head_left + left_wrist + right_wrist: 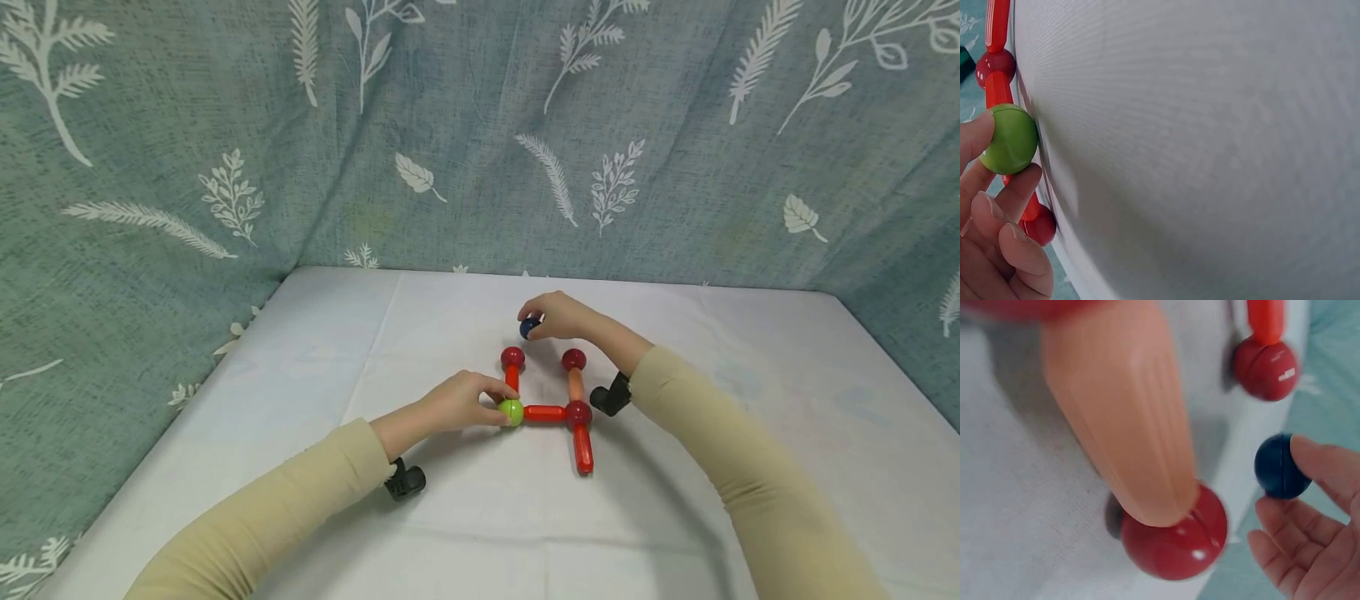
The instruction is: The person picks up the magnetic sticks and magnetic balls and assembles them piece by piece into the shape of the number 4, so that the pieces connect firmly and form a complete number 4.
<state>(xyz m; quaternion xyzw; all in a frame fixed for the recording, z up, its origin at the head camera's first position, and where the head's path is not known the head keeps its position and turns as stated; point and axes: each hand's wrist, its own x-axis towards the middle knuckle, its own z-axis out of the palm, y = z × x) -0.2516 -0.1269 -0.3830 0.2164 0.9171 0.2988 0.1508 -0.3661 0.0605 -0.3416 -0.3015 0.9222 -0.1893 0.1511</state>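
My left hand (467, 402) pinches a green ball (1011, 139) between thumb and fingers at the left corner of a joined ball-and-rod figure. From that ball one red rod (545, 413) runs right to a dark red ball (578, 414), and another leads back to a red ball (513, 358). An orange rod (1125, 419) links the right corner to a further red ball (1175, 534); a red rod (583, 450) points toward me with its near end free. Behind the figure, my right hand (561, 317) pinches a dark blue ball (1282, 466), apart from the other pieces.
A white cloth (450, 542) covers the table. Green leaf-patterned fabric (465, 125) hangs behind it and along both sides. Black wrist cameras (406, 481) are strapped below both sleeves, the right one close beside the right corner ball.
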